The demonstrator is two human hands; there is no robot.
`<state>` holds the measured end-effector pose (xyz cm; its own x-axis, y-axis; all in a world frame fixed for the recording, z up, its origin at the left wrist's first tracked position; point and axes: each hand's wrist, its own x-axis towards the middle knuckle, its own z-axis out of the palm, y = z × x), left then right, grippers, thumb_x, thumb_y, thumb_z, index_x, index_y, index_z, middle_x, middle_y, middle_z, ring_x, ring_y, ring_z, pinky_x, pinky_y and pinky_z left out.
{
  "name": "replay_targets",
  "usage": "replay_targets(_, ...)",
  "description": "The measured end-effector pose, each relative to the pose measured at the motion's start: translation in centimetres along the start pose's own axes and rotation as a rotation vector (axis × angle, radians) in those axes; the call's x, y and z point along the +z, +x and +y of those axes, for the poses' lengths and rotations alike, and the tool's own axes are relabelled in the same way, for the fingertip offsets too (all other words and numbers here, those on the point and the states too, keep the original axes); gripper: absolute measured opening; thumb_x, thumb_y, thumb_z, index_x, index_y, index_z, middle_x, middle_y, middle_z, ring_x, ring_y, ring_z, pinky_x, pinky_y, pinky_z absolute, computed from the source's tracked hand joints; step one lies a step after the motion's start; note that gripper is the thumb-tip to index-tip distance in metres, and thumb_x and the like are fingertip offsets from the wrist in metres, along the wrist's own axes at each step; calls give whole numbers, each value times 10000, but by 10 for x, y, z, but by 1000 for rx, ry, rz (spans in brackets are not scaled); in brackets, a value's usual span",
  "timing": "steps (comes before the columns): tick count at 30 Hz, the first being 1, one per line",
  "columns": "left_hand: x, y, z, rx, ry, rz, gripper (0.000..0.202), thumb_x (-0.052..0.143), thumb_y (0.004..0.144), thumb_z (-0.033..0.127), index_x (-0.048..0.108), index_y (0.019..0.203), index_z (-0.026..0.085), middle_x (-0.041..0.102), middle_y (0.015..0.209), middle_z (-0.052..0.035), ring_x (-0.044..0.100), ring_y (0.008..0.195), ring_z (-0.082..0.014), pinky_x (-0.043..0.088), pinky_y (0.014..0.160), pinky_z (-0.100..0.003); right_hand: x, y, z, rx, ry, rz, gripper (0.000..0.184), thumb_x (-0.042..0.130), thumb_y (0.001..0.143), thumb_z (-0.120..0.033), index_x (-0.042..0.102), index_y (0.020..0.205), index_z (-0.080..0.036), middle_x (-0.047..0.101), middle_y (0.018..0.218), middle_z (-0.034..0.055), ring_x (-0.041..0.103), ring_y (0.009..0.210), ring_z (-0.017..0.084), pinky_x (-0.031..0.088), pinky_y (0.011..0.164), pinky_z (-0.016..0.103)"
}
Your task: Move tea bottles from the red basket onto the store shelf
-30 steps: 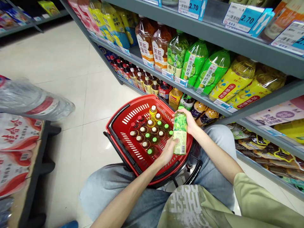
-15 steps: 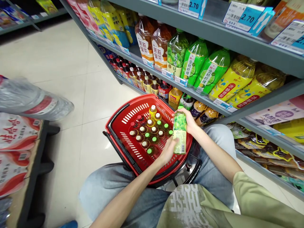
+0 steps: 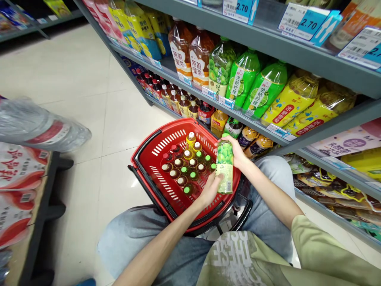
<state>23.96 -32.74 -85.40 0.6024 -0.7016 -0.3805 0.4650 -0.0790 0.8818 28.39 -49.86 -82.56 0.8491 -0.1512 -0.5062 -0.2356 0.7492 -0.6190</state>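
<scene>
Supporting the green bottle (image 3: 224, 167) at both ends suits this hold; a light, even pressure would serve best, since the plastic may well dent, and its base should be held clear of the capped bottles (image 3: 184, 169) standing in the red basket (image 3: 145, 157). The right hand (image 3: 235, 149) wraps the upper part just below the cap, its fingers closed in as far as the bottle's width allows. The left hand (image 3: 210, 188) grips lower down, thumb across the pale label (its other fingers are mostly hidden, so their spread is hard to tell). The bottle lies between both hands, above the basket's right side, barcode towards the person.
</scene>
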Motion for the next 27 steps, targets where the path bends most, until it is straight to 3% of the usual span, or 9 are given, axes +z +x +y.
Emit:
replay_targets(4,-1,0,-2,33,32,-5,708,579,853,689,620,1258,110,703,1207,-167,660,1100,-307,518,965,-422,0,-1,0,0,-8,-9,129,636,770,-309,561,812,-213,646,634,-9,634,533,157,576,533,273)
replay_targets(10,0,1,-4,5,21,2,760,636,793,728,614,1238,113,709,1182,-162,678,1056,-305,550,910,-421,1,-2,-1,-4,-22,-10,127,639,768,-315,569,801,-215,642,634,-1,644,544,168,564,510,273)
replay_targets(13,3,4,-4,-7,32,10,684,708,773,642,615,1205,121,712,1175,-152,676,1060,-300,540,934,-422,2,-3,0,-10,-42,-4,136,650,760,-315,577,800,-207,652,644,4,645,542,165,559,503,268)
replay_targets(19,5,9,-10,-4,201,141,501,770,736,311,574,1161,132,719,1100,-127,680,972,-260,536,909,-400,6,-4,8,-130,-160,44,186,736,707,-262,589,787,-183,678,655,11,624,500,148,531,459,246)
replay_targets(27,5,8,-9,21,211,149,523,750,753,295,553,1216,154,705,1139,-110,667,1030,-248,498,976,-386,6,-3,10,-163,-189,51,232,772,713,-274,574,796,-186,664,618,-1,633,493,153,527,453,241)
